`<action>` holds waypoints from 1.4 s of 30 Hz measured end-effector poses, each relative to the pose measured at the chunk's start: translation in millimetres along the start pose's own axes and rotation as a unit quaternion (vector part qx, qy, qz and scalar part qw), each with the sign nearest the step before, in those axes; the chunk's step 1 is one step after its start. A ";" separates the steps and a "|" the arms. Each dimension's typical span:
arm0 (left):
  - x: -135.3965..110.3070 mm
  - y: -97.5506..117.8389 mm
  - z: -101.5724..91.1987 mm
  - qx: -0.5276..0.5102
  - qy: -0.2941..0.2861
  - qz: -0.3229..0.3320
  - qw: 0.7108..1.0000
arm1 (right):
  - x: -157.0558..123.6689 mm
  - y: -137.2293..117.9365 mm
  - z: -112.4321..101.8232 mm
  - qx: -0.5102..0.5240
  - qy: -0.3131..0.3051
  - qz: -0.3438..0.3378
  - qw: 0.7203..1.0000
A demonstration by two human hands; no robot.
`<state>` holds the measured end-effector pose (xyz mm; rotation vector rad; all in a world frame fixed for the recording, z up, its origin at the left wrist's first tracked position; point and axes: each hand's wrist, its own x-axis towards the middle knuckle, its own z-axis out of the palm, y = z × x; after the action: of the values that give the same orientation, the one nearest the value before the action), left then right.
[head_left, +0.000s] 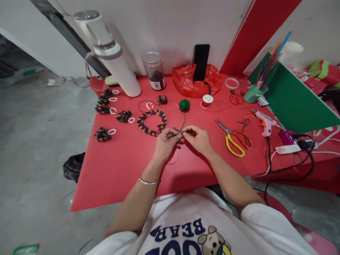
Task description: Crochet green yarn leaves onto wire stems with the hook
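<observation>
Midway between the front and back edges of the red bench, the left hand and right hand each pinch their grip on thin green yarn, probably steadying it; the round green yarn ball lies toward the back edge, seemingly feeding freely.

We log table as smooth, semi-gloss; bag thin glossy plas., crinkled. Scissors: metal blades, plas.-looking grips. Yarn ball: matt, textured surf. Flask smooth, matt. Bangle shiny metal. Floor looks dull concrete to us.
</observation>
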<state>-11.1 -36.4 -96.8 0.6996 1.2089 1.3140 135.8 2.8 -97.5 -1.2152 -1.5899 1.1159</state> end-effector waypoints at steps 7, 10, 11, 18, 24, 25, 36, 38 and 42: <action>0.1 2.6 -0.9 -0.039 -0.014 -0.009 0.999 | -1.2 0.5 -1.3 -0.001 -0.007 -0.009 1.000; -0.2 2.5 -0.7 -0.051 0.001 -0.005 0.999 | -1.4 -0.1 -1.5 -0.003 -0.008 -0.006 1.000; -0.3 2.2 -0.5 -0.051 0.003 -0.007 0.999 | -1.5 -0.3 -1.6 -0.004 -0.008 -0.006 1.000; -1.0 2.8 -0.5 -0.039 -0.004 -0.013 0.999 | -1.6 -1.3 -2.5 -0.008 -0.012 -0.025 1.000; -0.3 0.2 -0.2 0.013 0.001 -0.011 1.000 | -1.2 -1.1 -1.9 -0.027 -0.018 -0.043 0.999; -0.4 -0.3 0.2 0.024 0.001 -0.009 1.000 | -1.2 -0.9 -1.7 -0.026 -0.018 -0.043 0.999; 3.9 7.1 -8.6 0.066 0.119 0.118 0.984 | -1.0 -8.2 -10.2 0.101 -0.014 0.023 0.995; 3.4 10.8 -12.0 0.082 0.168 0.167 0.968 | -0.3 -8.0 -12.3 0.154 -0.025 0.051 0.986; -0.7 13.1 -10.9 0.090 0.121 0.144 0.978 | 1.3 -2.9 -13.7 0.208 -0.046 0.063 0.975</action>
<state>-25.5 -37.2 -87.7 0.8887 1.4767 1.5783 147.9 5.8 -90.9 -1.0016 -1.2706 1.5168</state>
